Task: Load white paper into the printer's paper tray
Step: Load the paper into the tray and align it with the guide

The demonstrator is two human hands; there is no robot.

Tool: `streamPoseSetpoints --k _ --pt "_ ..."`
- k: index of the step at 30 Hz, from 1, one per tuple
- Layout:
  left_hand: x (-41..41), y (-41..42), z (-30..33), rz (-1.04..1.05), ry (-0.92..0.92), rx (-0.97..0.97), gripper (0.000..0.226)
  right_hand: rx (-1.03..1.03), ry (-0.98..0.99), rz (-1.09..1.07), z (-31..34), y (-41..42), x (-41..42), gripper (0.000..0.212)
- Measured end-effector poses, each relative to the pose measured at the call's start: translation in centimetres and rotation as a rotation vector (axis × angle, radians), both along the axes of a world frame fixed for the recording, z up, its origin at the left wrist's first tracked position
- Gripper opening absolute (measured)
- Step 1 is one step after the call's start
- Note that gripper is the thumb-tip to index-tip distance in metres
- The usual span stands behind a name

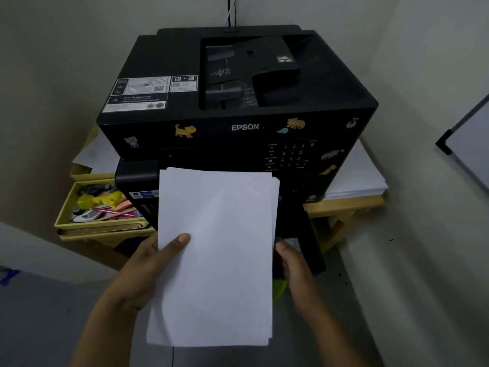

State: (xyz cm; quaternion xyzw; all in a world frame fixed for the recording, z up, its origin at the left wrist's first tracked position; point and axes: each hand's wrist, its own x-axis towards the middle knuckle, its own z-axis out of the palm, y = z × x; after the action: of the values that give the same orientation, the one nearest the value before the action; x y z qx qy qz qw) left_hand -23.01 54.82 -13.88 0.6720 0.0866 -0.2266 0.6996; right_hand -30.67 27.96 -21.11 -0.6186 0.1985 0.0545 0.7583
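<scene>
Pale walls meet in a corner behind a wooden table (344,205), and nearly all of its top is taken by a black printer (238,102). White lettering on the printer's front edge reads EPSON, with cat stickers (185,130) spaced along the same edge and white instruction labels (143,91) on the lid, their small print too fine to read. A keypad of numbered buttons sits on the front panel.

Held in front of the printer is a stack of white paper (217,255), long side running away from the camera, its far edge overlapping the printer's front and its sheets slightly fanned at the right corner. The left hand (148,263) grips the stack's left edge, thumb pressed flat on the top sheet and the fingers hidden beneath. The right hand (293,260) sits against the right edge, fingers curled; whether it is gripping the sheets cannot be told.

Another pile of white sheets (354,178) lies on the table to the right. To the left, a yellow box (66,207) holds pens and small stationery.
</scene>
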Motion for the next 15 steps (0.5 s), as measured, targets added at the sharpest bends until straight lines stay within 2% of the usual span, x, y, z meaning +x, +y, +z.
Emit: streamPoseSetpoints --k 2,3,5,8,12,15 --pt "-0.2 -0.5 0.0 0.01 -0.031 0.0 0.033 0.139 0.047 -0.118 0.4 0.5 0.3 0.04" --pt "-0.2 -0.7 0.1 0.013 -0.052 0.001 0.034 0.145 0.046 -0.132 1.0 0.8 0.3 0.039" --pt "-0.4 -1.1 0.0 0.029 -0.078 0.004 0.037 0.08 0.001 -0.086 2.0 1.0 0.0 0.034" --pt "-1.0 -2.1 0.4 0.089 -0.126 0.014 0.036 -0.043 -0.116 -0.019 3.3 0.8 -0.6 0.039" --pt "-2.2 -4.5 1.2 0.217 -0.207 0.065 0.02 -0.161 -0.21 -0.043 4.8 0.6 -0.4 0.041" --pt "-2.7 -5.9 1.4 0.29 -0.238 0.077 0.022 -0.224 -0.27 -0.054 6.1 0.5 -0.3 0.044"
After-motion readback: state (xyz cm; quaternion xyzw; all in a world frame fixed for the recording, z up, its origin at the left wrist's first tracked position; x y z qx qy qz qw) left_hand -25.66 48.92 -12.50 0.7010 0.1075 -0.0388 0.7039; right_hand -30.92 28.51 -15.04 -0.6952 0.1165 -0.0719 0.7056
